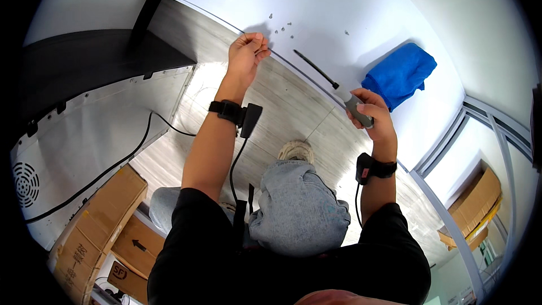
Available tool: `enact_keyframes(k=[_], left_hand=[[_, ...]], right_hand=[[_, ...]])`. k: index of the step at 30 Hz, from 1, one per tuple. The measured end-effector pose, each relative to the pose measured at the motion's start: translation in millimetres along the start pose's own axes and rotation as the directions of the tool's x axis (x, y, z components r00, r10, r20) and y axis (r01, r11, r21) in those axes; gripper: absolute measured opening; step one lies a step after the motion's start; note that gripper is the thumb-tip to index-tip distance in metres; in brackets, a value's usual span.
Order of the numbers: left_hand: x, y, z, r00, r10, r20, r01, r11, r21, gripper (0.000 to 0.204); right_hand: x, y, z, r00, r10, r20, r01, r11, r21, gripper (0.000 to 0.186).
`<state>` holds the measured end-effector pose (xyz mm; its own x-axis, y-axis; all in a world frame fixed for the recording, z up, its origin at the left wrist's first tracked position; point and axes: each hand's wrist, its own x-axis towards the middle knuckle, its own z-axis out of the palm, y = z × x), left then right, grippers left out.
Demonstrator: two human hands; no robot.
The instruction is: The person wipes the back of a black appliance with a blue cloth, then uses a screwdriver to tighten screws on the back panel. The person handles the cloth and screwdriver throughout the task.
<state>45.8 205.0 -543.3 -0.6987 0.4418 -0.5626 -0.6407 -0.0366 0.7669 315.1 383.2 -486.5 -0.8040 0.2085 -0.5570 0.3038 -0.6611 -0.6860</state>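
Note:
My right hand [370, 114] is wrapped round the grey handle of a screwdriver [319, 71], whose dark shaft points up and left over the white tabletop [226, 1]. At the table's near edge, my left hand [248, 52] is closed with thumb and fingertips pinched together. Whatever sits between those fingertips, if anything, is too small to make out. Several small screws [283, 29] lie scattered on the white surface just beyond my left hand. One more screw [346, 33] lies apart from them, farther right. A folded blue cloth [402, 73] rests beyond my right hand.
To the left stands a metal-sided cabinet [101, 118] with a dark top and a black cable [121, 161]. Cardboard boxes [99, 231] are stacked at lower left. On the right are a metal frame [451, 214] and another cardboard box [474, 203]. Below is a wood-look floor [282, 101].

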Motion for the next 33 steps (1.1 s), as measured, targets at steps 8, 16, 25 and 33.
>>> enact_keyframes(k=[8,16,25,33], left_hand=[[4,-29,26,0.778,0.588,0.222,-0.567,0.505,0.651,0.011],[10,-35,28,0.674,0.677,0.296,-0.58,0.236,0.78,0.013],[-15,-21,0,0.786,0.565,0.251,-0.587,0.554,0.591,0.013],[-114,67,-103,0.846,0.46,0.27,-0.533,0.708,0.462,0.014]], right_hand=[[-1,24,8,0.989,-0.014,-0.147,0.021,0.999,0.045,0.035],[-3,30,9,0.987,-0.027,-0.157,0.034,0.998,0.045,0.037],[7,12,28,0.992,-0.093,-0.084,0.088,0.994,-0.063,0.035],[27,-54,145,0.983,-0.111,0.143,0.166,0.867,-0.47,0.038]])
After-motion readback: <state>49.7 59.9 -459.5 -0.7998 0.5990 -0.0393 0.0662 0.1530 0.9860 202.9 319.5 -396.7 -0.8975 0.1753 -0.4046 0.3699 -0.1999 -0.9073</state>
